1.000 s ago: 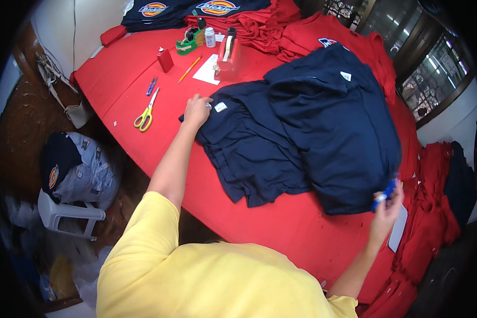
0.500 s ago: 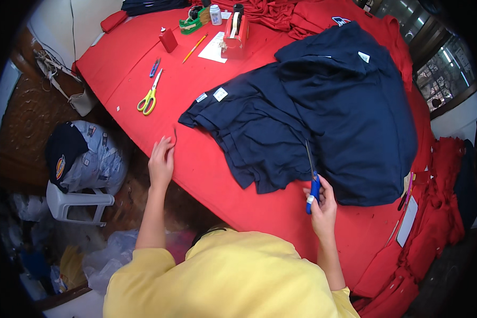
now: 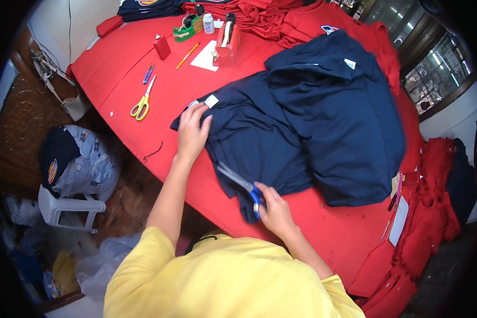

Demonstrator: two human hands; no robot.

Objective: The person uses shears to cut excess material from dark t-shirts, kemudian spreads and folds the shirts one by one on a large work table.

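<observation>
A navy blue garment (image 3: 254, 122) lies rumpled on the red-covered table (image 3: 143, 132), with a larger navy bundle (image 3: 350, 138) of cloth on its right. My left hand (image 3: 193, 132) rests over the garment's left end beside a white label (image 3: 211, 101), its fingers bent and thumb apart. Blue-handled scissors (image 3: 240, 180) are in my right hand (image 3: 275, 212), their blades pointing up and left over the cloth's near edge. A dark thread (image 3: 153, 152) lies on the table left of my left forearm.
Yellow-handled scissors (image 3: 141, 109), a small blue cutter (image 3: 148, 74), a pencil (image 3: 187, 56) and a red bottle (image 3: 162, 47) lie or stand toward the far left. Behind are a green tape dispenser (image 3: 184, 34) and a red one (image 3: 227, 50). Red garments (image 3: 434, 212) hang at the right edge.
My left hand has let go of a dark thread and moved right onto the garment. My right hand has brought the scissors left, and the garment's near edge now reaches closer to me.
</observation>
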